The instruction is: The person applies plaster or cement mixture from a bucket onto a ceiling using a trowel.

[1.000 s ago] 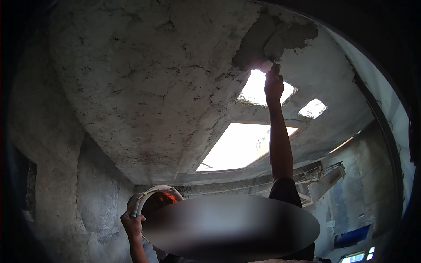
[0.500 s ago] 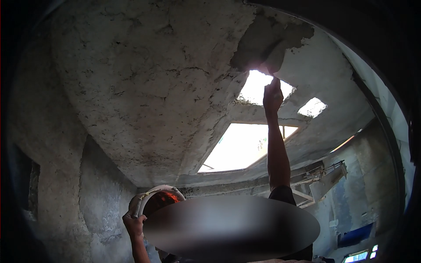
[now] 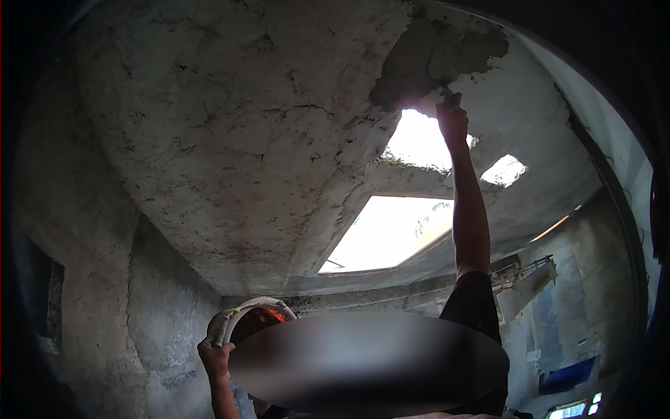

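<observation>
Near, low left, your left hand (image 3: 213, 357) has its grip clamped on the basin (image 3: 241, 313) rim. Far overhead, your right hand (image 3: 452, 119) touches the lower edge of the wet patch (image 3: 433, 56) on the ceiling (image 3: 230, 140). The patch spreads up and left from it. Backlit, that grip cannot be told.

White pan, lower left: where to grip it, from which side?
Take the pan by its rolled rim, from the left and below, as the left hand does now, curled over the lip. The pan is tilted with its rim toward the camera, and its right part is hidden, so the left lip is probably the safest hold.
</observation>
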`<state>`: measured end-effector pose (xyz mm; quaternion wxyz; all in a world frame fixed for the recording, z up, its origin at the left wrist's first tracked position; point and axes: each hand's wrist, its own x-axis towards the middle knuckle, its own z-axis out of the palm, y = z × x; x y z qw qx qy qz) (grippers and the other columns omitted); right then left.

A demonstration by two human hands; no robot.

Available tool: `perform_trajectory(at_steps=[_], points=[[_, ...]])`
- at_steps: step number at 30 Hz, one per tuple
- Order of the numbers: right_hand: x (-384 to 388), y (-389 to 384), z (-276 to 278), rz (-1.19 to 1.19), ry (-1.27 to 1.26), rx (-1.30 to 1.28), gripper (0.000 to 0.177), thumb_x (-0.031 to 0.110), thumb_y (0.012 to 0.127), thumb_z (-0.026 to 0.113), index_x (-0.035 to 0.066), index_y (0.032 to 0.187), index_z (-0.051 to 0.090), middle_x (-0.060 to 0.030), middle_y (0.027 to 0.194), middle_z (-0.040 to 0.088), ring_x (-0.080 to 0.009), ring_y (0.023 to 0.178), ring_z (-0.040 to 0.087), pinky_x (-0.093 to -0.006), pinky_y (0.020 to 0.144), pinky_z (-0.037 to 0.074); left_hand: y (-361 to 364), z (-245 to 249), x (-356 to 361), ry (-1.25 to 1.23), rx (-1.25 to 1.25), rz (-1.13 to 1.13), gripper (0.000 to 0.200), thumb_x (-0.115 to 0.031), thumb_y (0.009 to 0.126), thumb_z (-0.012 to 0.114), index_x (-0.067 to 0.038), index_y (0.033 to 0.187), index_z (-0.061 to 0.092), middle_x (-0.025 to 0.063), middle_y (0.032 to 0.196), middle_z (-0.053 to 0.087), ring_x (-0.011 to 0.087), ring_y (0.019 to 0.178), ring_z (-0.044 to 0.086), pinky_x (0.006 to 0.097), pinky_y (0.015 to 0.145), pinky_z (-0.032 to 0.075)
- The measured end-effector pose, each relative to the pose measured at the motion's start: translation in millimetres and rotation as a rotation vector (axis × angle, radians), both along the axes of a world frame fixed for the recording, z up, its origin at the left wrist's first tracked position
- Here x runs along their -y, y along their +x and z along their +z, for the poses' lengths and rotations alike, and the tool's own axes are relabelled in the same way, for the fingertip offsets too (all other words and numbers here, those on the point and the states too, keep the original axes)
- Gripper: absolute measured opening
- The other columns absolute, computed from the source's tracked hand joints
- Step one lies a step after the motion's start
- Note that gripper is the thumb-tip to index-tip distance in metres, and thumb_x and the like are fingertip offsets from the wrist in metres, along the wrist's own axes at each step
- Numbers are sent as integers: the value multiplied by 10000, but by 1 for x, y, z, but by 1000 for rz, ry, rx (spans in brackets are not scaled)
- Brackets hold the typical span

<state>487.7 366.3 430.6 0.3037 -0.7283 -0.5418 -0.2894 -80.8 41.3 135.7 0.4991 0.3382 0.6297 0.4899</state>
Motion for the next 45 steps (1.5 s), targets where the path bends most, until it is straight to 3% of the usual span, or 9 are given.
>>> perform_trajectory(at_steps=[5,9,15,25,32,35,37,41,45], points=[[11,50,-56,-81,2,329,443,287,859,511,31,1172,330,-221,750,636,-399,646,635,-472,587,537,0,2,-5,-4,-31,-42,409,41,478,605,78,883,641,73,852,656,172,719,596,285,678,474],[32,55,-82,36,43,-16,455,296,869,508,63,1212,321,-188,730,647,-393,668,636,-493,614,531,3,3,-5,29,-34,-58,406,44,485,592,61,887,650,51,831,650,149,708,588,272,649,472],[39,-3,-46,-35,74,58,346,179,873,490,51,1183,406,-223,1044,461,-380,703,627,-452,606,542,2,5,-4,29,5,-60,416,43,483,607,74,896,645,76,865,661,168,734,597,285,687,479],[6,-7,1,25,6,-135,461,329,853,531,-3,1100,327,-298,863,609,-463,783,611,-511,677,516,3,-7,1,21,-34,-21,439,41,473,589,41,907,652,23,826,634,138,705,571,267,633,460],[10,14,-58,-75,56,57,448,265,859,510,18,1203,364,-256,915,602,-437,756,628,-504,681,524,3,4,6,23,-15,-43,437,41,476,595,43,910,654,21,823,633,135,701,568,263,626,458],[17,23,-107,-5,74,-214,383,254,848,503,35,1153,426,-244,991,573,-402,740,639,-483,639,532,4,0,7,62,7,-28,431,43,479,593,42,905,659,21,810,632,133,692,566,262,616,457],[27,11,-121,-16,145,-223,381,269,827,556,18,1032,357,-249,723,625,-448,681,620,-513,618,520,2,1,9,37,12,-38,426,46,478,590,42,898,662,24,799,630,132,678,562,263,605,456],[21,-2,-112,21,269,-91,373,251,848,487,10,1125,421,-206,765,608,-388,701,640,-469,612,531,-1,-4,11,44,-12,-48,422,41,474,591,42,890,661,27,794,630,133,667,558,269,598,455],[-9,-26,-46,114,270,-356,398,299,805,533,13,1075,472,-325,1112,530,-410,744,624,-477,636,510,-2,-8,10,33,-21,-36,396,33,469,595,34,860,659,25,784,628,139,660,559,272,599,456]])
